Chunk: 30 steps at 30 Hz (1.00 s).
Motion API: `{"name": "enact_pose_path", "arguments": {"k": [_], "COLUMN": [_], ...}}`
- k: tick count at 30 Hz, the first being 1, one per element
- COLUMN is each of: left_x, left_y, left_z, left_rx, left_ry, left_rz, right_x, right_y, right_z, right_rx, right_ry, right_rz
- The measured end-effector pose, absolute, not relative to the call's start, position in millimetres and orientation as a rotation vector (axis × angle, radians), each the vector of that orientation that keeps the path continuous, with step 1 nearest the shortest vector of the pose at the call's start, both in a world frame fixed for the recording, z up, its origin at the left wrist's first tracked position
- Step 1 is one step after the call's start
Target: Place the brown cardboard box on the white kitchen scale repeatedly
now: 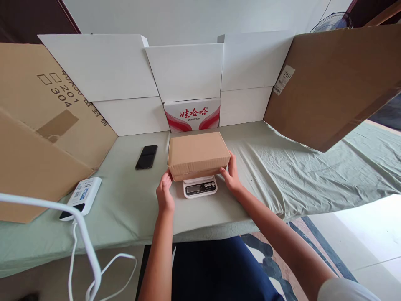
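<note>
A closed brown cardboard box (198,154) rests on a small white digital scale (200,187) at the middle of the table. My left hand (164,193) grips the box's near left corner. My right hand (231,173) holds its near right corner, fingers along the side. The scale's display and buttons show just below the box's front edge.
The table wears a pale green cloth (282,167). A black phone (146,156) lies left of the box. A white power bank (82,197) with white cables sits near the front left. White and brown cardboard sheets (338,83) stand around the back and sides.
</note>
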State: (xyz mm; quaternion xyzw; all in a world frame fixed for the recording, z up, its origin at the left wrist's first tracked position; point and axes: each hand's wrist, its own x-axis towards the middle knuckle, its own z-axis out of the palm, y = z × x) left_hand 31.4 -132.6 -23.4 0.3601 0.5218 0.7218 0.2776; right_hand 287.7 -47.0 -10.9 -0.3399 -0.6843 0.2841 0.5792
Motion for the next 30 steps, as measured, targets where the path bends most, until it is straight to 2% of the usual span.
{"name": "enact_pose_path", "arguments": {"k": [17, 30], "left_x": [34, 31], "left_y": [-134, -131], "left_z": [-16, -17], "left_rx": [1.021, 1.025], "left_ry": [1.384, 1.386], "left_rz": [1.989, 1.989], "right_x": [289, 297], "right_y": [-44, -23], "right_z": [-13, -14], "right_rx": [-0.813, -0.899], "right_ry": [-1.573, -1.098], "right_rz": [0.667, 0.863]}}
